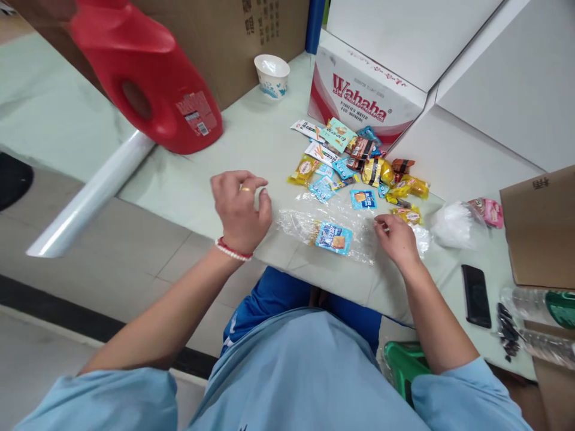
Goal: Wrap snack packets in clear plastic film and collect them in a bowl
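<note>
A clear plastic bag (294,221) lies flat at the table's front edge, with a blue snack packet (333,237) in or on it; I cannot tell which. To the left of the bag, my left hand (241,212) is raised, thumb and forefinger apart, holding nothing. By the bag's right end, my right hand (398,240) has loosely bent fingers with no object visible in them. Just beyond the bag lies another blue packet (363,199). Behind it spreads a pile of small wrapped snacks, including a yellow-wrapped one (303,170) and a pale green packet (338,134).
A red jug (179,114) and a white roll (96,191) stand left. A paper cup (272,78) and a Wahaha carton (359,96) are at the back. Right are bunched clear plastic (458,224), a phone (476,296) and a cardboard box (539,233).
</note>
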A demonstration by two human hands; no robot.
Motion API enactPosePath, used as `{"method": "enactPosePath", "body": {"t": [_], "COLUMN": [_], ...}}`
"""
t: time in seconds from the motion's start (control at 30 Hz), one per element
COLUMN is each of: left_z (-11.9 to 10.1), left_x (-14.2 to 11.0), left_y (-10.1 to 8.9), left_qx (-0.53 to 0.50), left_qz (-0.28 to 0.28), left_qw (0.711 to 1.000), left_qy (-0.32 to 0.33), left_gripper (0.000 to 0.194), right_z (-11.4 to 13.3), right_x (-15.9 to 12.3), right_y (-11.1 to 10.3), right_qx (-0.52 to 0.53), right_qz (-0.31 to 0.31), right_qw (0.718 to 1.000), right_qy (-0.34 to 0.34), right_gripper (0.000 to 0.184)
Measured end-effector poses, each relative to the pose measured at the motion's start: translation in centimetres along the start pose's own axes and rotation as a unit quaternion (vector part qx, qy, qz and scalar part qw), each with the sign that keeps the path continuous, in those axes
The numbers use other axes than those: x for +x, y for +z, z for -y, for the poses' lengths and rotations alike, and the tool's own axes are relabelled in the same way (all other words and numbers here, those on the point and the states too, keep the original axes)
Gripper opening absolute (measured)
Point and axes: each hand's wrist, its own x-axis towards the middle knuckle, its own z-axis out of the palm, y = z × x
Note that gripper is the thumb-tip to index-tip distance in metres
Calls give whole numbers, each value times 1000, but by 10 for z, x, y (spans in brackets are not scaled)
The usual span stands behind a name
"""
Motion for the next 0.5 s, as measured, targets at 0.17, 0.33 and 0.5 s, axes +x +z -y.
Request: {"method": "enactPosePath", "body": {"t": [0.17,0.33,0.5], "left_z": [-59,-90,-85], "left_x": [-37,-54,-59], "left_y": [-24,23,49], "left_qx": [-46,-6,29], "left_qz": [135,309,345], "left_qw": [970,924,914], "left_qy": [196,224,212], "left_gripper": [17,35,35], "right_z": [25,52,58], "right_x": [47,81,98], "right_y": [17,46,48], "right_qx": [-20,-56,7], "right_qz": [29,84,173], "right_qw": [995,992,985], "right_qy": [-91,-77,-22], "right_gripper": [43,57,27]}}
